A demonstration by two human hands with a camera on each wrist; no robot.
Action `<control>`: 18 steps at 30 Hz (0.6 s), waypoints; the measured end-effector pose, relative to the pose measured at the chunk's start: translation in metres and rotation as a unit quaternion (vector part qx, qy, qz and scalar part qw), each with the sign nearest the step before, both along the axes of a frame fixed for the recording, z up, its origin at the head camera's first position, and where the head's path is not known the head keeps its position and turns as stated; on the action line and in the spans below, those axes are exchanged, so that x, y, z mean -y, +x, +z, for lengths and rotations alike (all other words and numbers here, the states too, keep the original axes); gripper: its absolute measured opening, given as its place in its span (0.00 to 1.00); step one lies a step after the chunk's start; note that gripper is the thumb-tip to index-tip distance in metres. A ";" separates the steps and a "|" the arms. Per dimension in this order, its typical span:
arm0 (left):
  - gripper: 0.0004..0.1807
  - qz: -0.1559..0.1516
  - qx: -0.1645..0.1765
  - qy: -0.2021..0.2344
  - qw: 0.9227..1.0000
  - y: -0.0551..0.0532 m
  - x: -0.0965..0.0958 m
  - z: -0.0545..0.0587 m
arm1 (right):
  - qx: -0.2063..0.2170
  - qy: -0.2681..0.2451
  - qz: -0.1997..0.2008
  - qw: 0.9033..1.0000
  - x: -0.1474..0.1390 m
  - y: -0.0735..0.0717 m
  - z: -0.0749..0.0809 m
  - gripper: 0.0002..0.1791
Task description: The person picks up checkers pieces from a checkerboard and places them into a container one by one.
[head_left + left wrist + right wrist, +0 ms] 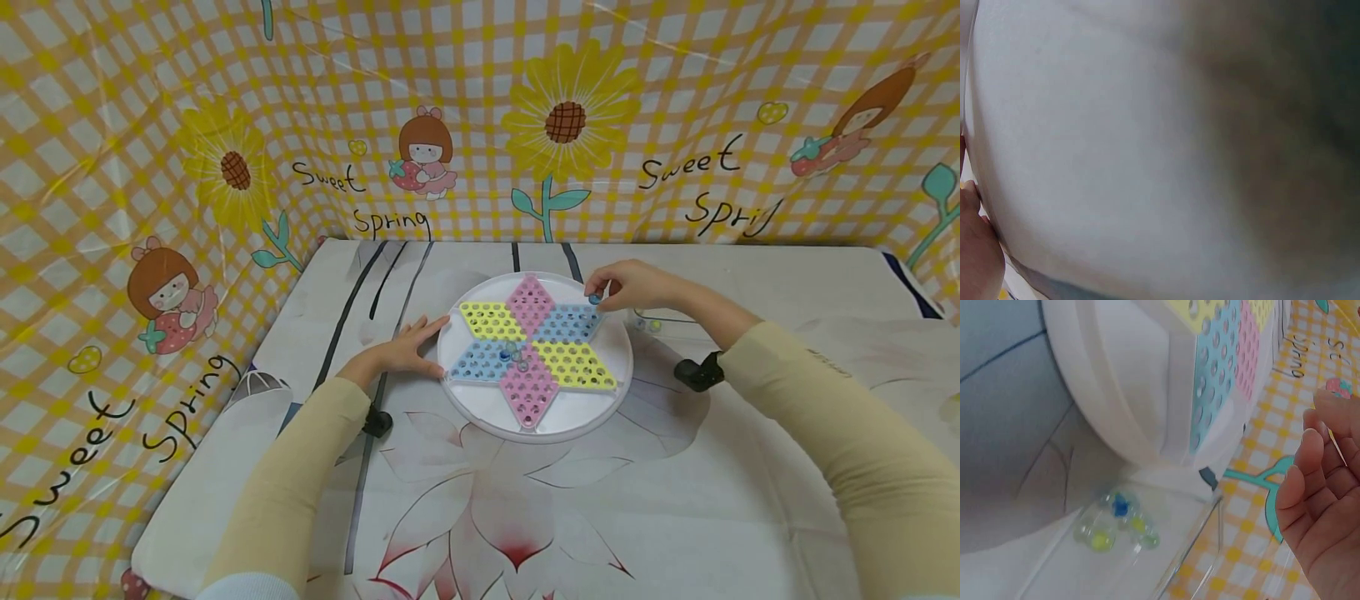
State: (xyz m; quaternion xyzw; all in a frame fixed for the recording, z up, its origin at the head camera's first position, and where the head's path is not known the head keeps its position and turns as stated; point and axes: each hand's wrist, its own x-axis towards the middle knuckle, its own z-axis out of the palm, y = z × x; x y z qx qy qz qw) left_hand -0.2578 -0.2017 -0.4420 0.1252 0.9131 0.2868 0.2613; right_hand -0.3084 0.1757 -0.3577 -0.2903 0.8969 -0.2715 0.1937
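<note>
1. Nearest the camera, lower left, a beige sleeve [277, 492] extends over the bench [675, 517].
2. The left hand [405, 348], fingers spread apart, touches the round white board [480, 407] on the bench.
3. Marbles [506, 356] cluster near the star's middle.
4. The right hand [637, 283] pinches a blue marble [594, 299] at the board's upper-right edge.
5. Just right, a clear box [1135, 569] holds more marbles.
</note>
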 end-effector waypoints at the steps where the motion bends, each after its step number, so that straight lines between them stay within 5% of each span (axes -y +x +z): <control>1: 0.53 0.001 0.001 0.000 1.000 0.000 0.000 0.000 | 0.000 -0.002 -0.003 1.000 -0.003 0.000 0.000 0.12; 18: 0.54 -0.002 0.002 0.002 1.000 -0.001 0.000 -0.003 | -0.018 0.001 -0.049 0.999 -0.039 -0.002 0.007 0.12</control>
